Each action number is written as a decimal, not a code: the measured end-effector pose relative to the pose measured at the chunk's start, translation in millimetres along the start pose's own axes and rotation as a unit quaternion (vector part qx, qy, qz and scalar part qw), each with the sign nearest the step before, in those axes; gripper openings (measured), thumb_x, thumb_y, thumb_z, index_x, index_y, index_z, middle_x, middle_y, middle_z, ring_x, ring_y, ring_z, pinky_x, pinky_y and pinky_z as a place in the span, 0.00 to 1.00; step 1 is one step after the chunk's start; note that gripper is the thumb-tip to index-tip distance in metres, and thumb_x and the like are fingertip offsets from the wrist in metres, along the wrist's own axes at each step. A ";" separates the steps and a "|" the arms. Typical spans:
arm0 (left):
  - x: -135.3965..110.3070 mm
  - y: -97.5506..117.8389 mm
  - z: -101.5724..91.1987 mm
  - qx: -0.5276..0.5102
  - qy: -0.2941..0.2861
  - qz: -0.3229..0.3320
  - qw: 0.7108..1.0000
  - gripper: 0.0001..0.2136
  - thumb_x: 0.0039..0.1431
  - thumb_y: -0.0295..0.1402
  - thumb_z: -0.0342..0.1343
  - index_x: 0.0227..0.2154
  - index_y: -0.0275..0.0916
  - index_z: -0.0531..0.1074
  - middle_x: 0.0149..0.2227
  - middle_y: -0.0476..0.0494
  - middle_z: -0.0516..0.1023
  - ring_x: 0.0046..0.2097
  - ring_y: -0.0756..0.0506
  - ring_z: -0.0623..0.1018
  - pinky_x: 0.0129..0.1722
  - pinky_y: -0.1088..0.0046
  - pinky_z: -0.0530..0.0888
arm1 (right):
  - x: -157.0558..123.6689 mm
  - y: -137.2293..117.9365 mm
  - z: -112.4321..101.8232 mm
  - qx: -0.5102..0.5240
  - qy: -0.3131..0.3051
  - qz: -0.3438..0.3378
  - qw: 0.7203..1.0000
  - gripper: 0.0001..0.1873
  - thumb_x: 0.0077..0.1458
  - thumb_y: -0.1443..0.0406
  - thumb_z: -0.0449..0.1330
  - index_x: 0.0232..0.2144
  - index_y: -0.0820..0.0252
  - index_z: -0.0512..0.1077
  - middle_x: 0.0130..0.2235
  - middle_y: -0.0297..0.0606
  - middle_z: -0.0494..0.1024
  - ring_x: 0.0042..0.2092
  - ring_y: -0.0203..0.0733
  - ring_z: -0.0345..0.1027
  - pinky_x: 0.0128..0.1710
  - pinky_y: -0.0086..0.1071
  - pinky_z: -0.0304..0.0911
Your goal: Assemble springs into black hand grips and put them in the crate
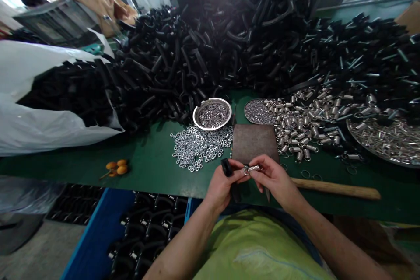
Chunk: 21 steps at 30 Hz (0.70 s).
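Observation:
My left hand (220,187) is closed around a black curved plastic part (226,167), held upright just over the front edge of the table. Between its fingertips and those of my right hand (276,179) lies a small coil spring (254,168), pinched by the right thumb and fingers. The spring's left end meets the left fingertips; whether it is joined to the black part, I cannot tell. Below the right fingers a pointed metal tip (267,194) shows, its other end hidden. Behind both hands sits a flat, dark metal block (254,140).
Loose nuts (197,148) surround a metal bowl (196,119) of small parts. Springs (305,127) are heaped right, beside a tray (367,151) of pins. A wooden handle (337,188) lies nearby. Black parts (183,57) pile behind; a blue crate (85,238) stands below left.

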<state>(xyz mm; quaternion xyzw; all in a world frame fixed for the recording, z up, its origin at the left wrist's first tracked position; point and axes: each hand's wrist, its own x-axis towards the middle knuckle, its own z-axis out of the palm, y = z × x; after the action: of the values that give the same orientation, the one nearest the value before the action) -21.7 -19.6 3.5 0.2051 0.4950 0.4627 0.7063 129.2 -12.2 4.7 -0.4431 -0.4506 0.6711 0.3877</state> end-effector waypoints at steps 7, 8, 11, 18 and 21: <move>2.6 2.4 -5.3 0.207 0.000 0.122 0.971 0.06 0.43 0.33 0.65 0.26 0.39 0.75 0.29 0.46 0.76 0.32 0.49 0.74 0.34 0.75 0.70 | 7.2 -1.7 -8.0 -0.022 0.043 -0.023 0.999 0.11 0.50 0.60 0.61 0.36 0.58 0.68 0.34 0.36 0.75 0.35 0.37 0.70 0.33 0.31 0.66; 3.3 1.0 -4.7 0.214 0.002 0.122 0.969 0.07 0.44 0.34 0.64 0.27 0.39 0.75 0.29 0.47 0.76 0.31 0.49 0.74 0.32 0.76 0.70 | 7.1 -3.4 -9.7 -0.069 0.055 -0.042 0.995 0.11 0.50 0.61 0.61 0.36 0.58 0.69 0.36 0.37 0.76 0.38 0.39 0.71 0.38 0.33 0.66; 5.1 -6.4 0.8 0.129 -0.021 0.014 0.991 0.10 0.46 0.38 0.62 0.28 0.38 0.71 0.23 0.50 0.70 0.22 0.54 0.66 0.20 0.80 0.62 | 3.0 -11.7 -13.4 -0.200 0.080 -0.077 0.973 0.09 0.52 0.62 0.59 0.37 0.57 0.72 0.37 0.37 0.78 0.38 0.41 0.72 0.41 0.36 0.66; 7.6 -20.1 21.2 -0.053 -0.089 -0.161 0.981 0.16 0.36 0.28 0.66 0.27 0.36 0.65 0.20 0.58 0.56 0.20 0.58 0.55 0.16 0.84 0.50 | -11.0 -35.3 -6.9 -0.294 0.068 -0.169 0.938 0.07 0.53 0.66 0.57 0.37 0.55 0.72 0.38 0.36 0.78 0.40 0.40 0.72 0.40 0.34 0.66; 7.7 -20.4 23.8 -0.037 -0.112 -0.142 0.983 0.14 0.37 0.28 0.65 0.26 0.36 0.65 0.19 0.58 0.56 0.20 0.58 0.55 0.17 0.84 0.50 | -12.5 -38.0 -4.1 -0.343 0.041 -0.200 0.917 0.08 0.54 0.69 0.55 0.37 0.55 0.72 0.38 0.36 0.78 0.40 0.40 0.71 0.41 0.34 0.66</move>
<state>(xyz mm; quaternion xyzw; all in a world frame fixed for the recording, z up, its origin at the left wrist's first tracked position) 9.2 -18.9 -5.6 0.1576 0.4193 0.3497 0.8228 141.5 -11.4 43.0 -0.4767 -0.7157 0.3650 0.3568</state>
